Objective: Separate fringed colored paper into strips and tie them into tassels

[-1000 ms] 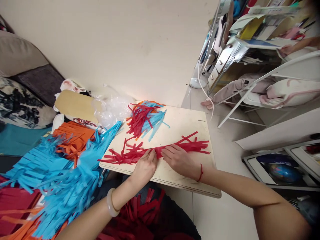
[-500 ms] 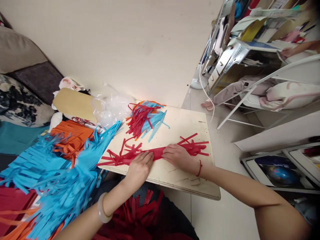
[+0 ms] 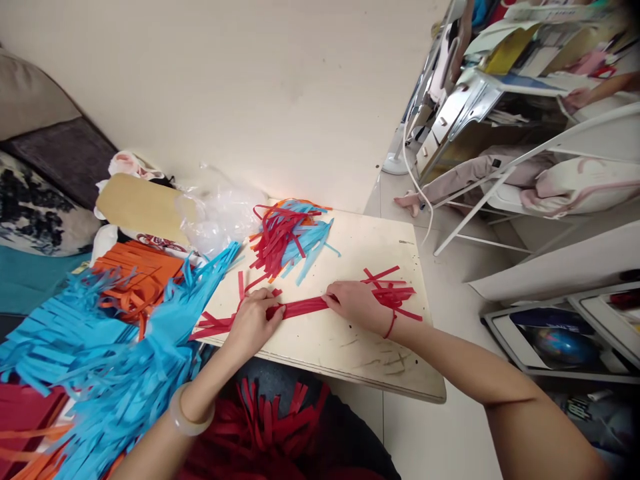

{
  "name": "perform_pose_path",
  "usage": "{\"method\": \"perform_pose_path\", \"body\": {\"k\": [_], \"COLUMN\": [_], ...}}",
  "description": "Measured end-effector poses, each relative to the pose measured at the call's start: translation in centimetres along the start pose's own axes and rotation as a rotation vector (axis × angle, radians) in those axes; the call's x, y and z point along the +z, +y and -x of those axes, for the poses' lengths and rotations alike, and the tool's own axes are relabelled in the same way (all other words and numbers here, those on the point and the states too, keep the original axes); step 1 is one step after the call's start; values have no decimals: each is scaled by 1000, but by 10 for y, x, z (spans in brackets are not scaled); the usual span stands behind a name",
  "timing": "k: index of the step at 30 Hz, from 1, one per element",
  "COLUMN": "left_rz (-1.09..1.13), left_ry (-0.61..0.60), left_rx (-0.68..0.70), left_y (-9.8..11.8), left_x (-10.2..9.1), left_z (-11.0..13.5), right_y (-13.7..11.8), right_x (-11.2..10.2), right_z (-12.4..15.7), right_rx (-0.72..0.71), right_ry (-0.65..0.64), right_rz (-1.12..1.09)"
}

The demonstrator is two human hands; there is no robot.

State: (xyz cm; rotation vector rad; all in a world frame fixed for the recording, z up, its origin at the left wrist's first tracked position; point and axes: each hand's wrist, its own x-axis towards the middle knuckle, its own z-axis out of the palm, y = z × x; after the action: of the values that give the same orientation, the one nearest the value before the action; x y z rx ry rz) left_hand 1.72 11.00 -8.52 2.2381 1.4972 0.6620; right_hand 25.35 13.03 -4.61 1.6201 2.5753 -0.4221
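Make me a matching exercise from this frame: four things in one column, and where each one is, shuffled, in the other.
Things
1. Red fringed strip
2. Pale bangle
3. Red cord bracelet
4. Red, blue and orange tassel bunch

Places
A. Around the person's right arm, near the wrist
B. On the pale board, beyond both hands
C. Held between the left hand and the right hand
D. Around the person's left arm

Pairs: 1-C, 2-D, 3-A, 4-B
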Motion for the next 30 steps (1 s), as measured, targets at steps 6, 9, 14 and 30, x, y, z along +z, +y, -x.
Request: {"method": "perform_pose_path", "body": {"k": [6, 9, 14, 30], "left_rz": [-133, -239, -408, -385], "left_ry": [-28, 25, 155, -13], "left_rx": [41, 48, 296, 420], "left_y": [-3, 2, 26, 26], "left_x": [1, 2, 15, 37], "left_z": [-4, -4, 11, 28], "right_y": [-2, -2, 0, 8], "right_x": [0, 0, 2, -3], "right_z": [0, -1, -3, -2], "right_rx": [-11, -11, -30, 15], "right_ry": [-16, -15, -23, 26], "right_rz": [52, 60, 47, 140]}}
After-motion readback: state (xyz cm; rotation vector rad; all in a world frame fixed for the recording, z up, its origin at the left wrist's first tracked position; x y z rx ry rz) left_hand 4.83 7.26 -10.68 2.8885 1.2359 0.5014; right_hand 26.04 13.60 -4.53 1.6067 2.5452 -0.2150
